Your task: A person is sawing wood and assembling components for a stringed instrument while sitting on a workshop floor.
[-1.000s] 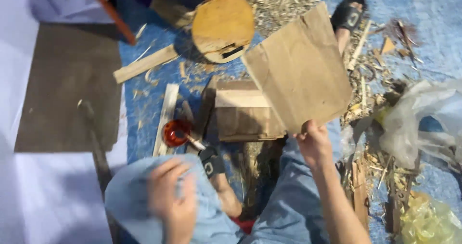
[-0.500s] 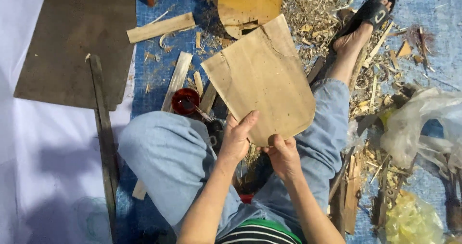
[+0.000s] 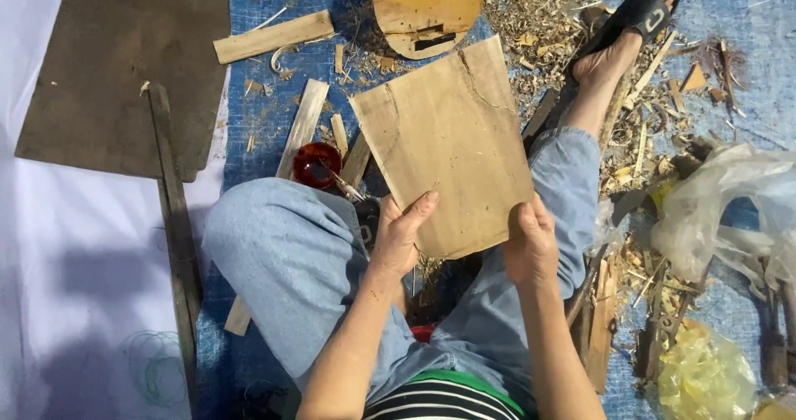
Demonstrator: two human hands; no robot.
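Hands of a seated person grip a thin, pale brown wooden sheet (image 3: pixel 448 142) with a rounded lower end and a crack running in from its top edge. The sheet is held above the lap, tilted away from the body, over the gap between the knees in light blue jeans. The left hand (image 3: pixel 400 239) clasps the lower left edge, thumb lying across the sheet's face and fingers curled behind it. The right hand (image 3: pixel 529 246) clasps the lower right edge, fingers wrapped shut around the rim.

The person sits on a blue woven tarp (image 3: pixel 265 113) strewn with wood shavings. Just beyond the left knee stands a small dark red glossy bowl (image 3: pixel 317 164) with a stick resting in it. Beside it lie pale flat wooden slats (image 3: pixel 303 126), and another short pale plank (image 3: pixel 274 37) lies nearer the tarp's far edge. A round yellowish wooden disc (image 3: pixel 427 9) rests at the far edge, just past the sheet's top. Toward the far left corner lies a large dark brown flat board (image 3: pixel 116 63), with a long dark narrow strip (image 3: pixel 176 229) running along the tarp's left edge. The right foot wears a black sandal (image 3: pixel 638 14) near the far right, amid scraps. Crumpled clear plastic bags (image 3: pixel 730 213) sit at the right edge.
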